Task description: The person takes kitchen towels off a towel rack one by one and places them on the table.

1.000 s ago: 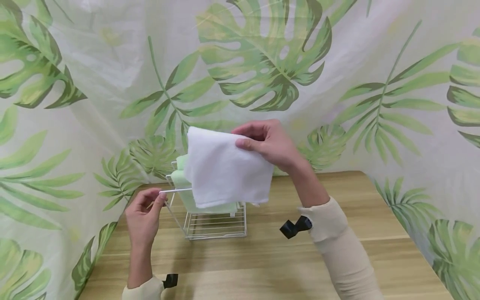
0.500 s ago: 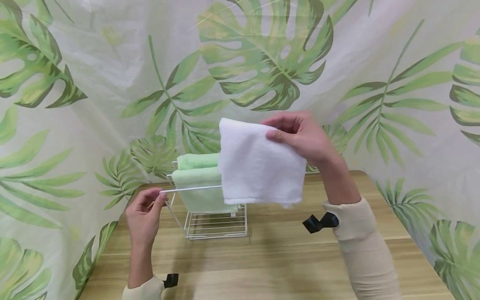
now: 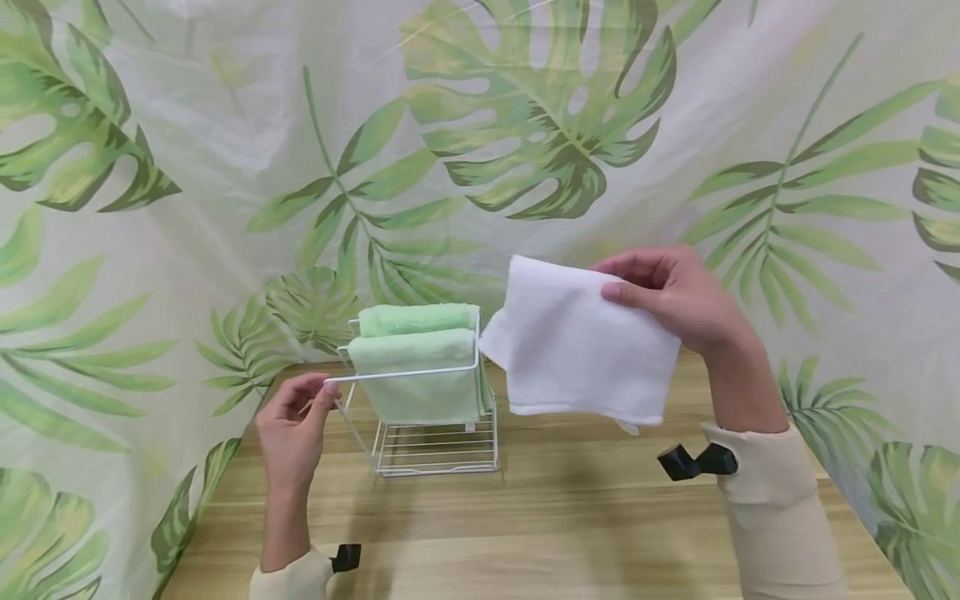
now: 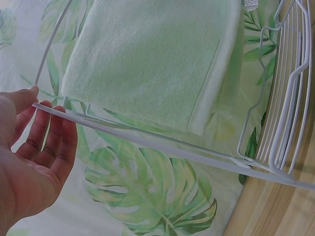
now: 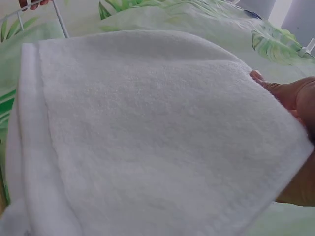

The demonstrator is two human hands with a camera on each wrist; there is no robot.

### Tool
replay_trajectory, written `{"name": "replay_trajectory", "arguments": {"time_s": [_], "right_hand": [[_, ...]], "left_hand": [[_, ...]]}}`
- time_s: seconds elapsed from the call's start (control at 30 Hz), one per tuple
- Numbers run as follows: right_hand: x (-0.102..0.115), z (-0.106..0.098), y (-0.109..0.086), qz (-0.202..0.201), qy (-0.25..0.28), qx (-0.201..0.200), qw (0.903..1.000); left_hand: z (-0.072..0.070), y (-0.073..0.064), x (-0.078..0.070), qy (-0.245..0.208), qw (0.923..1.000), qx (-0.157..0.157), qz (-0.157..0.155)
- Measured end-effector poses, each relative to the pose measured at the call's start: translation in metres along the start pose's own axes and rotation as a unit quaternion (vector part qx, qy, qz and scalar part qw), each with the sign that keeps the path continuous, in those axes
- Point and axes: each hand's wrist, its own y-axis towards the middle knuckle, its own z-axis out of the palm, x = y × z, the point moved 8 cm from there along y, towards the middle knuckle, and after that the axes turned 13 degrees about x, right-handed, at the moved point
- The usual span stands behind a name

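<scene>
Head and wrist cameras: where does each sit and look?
Head: on the head, looking forward and down at left hand and right hand; sleeves show.
Left wrist: worn there, facing rack and green towel; left hand shows.
Right wrist: worn there, facing white towel; both hands partly show.
Head and left wrist share the rack.

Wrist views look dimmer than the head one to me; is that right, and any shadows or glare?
Yes. Head view: brighter, with soft shadows on the wooden table; left wrist view: dimmer, though the green towel shows its texture; right wrist view: also dim, the white towel greyish, with a bright strip at upper right.
</scene>
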Motion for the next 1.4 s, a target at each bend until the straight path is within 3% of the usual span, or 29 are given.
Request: {"name": "replay_trajectory", "arguments": {"time_s": [0.17, 0.43, 0.83, 1.2, 1.4], "right_hand": [[-0.011, -0.001, -0.01, 0.013, -0.017, 0.003, 0.9998], [-0.048, 0.019, -0.016, 0.061, -0.024, 0.046, 0.9968], [-0.1, 0.06, -0.02, 0.038, 0.034, 0.119, 0.9916], [-0.13, 0.1, -0.03, 0.028, 0.05, 0.184, 0.9814], [-0.14, 0.121, -0.035, 0.017, 0.092, 0.218, 0.9714]], "left_hand": [[0.0, 0.0, 0.0, 0.0, 1.0, -0.001, -0.001], [0.0, 0.0, -0.001, -0.003, 1.0, 0.002, 0.003], [-0.001, -0.001, 0.002, 0.002, 1.0, 0.001, -0.001], [-0.001, 0.0, 0.001, 0.009, 0.9999, 0.004, -0.005], [-0.001, 0.0, 0.001, 0.006, 1.0, 0.004, -0.006]]}}
